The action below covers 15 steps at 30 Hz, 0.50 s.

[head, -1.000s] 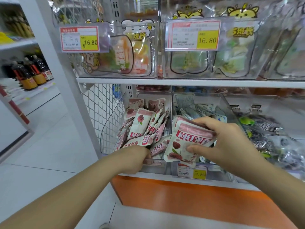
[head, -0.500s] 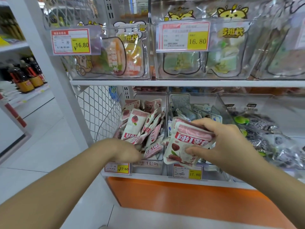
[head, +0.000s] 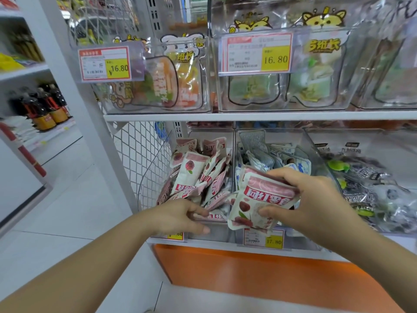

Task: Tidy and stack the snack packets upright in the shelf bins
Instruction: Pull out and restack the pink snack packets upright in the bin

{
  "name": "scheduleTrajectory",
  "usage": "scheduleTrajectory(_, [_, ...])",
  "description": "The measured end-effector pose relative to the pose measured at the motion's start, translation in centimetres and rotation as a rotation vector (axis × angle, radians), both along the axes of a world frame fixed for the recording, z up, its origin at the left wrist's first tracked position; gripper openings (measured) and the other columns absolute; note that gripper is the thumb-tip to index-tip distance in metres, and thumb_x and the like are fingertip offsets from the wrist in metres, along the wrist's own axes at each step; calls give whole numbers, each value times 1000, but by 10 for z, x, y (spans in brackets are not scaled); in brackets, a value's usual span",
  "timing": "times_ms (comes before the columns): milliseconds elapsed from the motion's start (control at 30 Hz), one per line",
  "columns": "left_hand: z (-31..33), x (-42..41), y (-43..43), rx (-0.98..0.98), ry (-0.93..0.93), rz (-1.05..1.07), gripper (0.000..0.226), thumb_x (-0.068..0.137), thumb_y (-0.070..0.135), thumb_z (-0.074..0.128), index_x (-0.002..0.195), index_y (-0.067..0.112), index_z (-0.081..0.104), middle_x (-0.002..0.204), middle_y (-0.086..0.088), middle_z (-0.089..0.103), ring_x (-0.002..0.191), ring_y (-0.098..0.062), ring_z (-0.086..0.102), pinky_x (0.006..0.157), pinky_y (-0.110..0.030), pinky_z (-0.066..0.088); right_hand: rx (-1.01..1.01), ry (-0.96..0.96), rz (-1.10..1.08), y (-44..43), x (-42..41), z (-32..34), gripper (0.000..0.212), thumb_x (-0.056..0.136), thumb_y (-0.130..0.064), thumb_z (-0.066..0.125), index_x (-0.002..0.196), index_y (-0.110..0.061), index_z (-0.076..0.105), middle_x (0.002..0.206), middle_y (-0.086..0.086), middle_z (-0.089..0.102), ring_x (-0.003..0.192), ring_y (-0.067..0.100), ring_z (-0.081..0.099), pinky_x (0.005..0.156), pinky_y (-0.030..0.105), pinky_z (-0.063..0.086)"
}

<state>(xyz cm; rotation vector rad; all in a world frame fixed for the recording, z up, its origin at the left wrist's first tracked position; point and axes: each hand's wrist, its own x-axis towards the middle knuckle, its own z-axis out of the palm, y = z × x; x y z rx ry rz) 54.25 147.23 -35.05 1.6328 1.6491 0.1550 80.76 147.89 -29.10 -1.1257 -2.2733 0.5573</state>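
The right hand point(head: 311, 199) is pinching a gathered stack of pink packets point(head: 259, 199) before the middle bin, while the left hand point(head: 180, 216), fingers curled, is picking among loose packets point(head: 198, 177) lying jumbled in the left bin point(head: 216, 231), so most tidying remains.

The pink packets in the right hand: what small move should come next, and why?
Probably carry the pink packets leftward and stand them in the pink bin. The right hand grips them in front of the blue-packet bin, while the left hand reaches into the jumbled pink pile.
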Motion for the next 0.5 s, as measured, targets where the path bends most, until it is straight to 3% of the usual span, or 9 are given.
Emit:
scheduleTrajectory(100, [-2,2,0,75,-244,180,39,82,17,71,120,21,60,81,14,67,89,-4,62,93,-22,45,20,19,3,0,-1,0,47,67,-41,77,88,-61,40,82,-39,56,90,-13,55,70,14,50])
scheduleTrajectory(167, [-9,4,2,193,-221,241,23,85,10,67,100,27,66,73,9,69,83,-12,66,88,-27,51,32,49,2,0,-3,1,47,68,-39,77,90,-60,42,83,-40,55,90,-15,54,68,8,47])
scheduleTrajectory(267, [-13,9,7,297,-157,335,13,90,7,59,86,16,67,67,3,67,53,-2,60,60,-19,53,48,78,9,2,-8,2,45,71,-35,77,94,-56,44,80,-40,55,81,-16,56,65,4,43])
scheduleTrajectory(367, [-10,10,22,252,-296,451,10,94,5,52,92,4,61,76,-5,69,58,-11,63,67,-29,58,39,54,39,5,-15,1,44,71,-37,76,88,-60,43,76,-46,53,83,-20,54,66,2,43])
scheduleTrajectory(500, [-6,6,37,167,-405,471,16,98,5,45,92,5,60,77,-5,66,64,-9,59,52,-14,48,28,26,53,10,-23,-2,43,69,-40,76,86,-62,43,80,-51,51,88,-22,52,70,2,42])
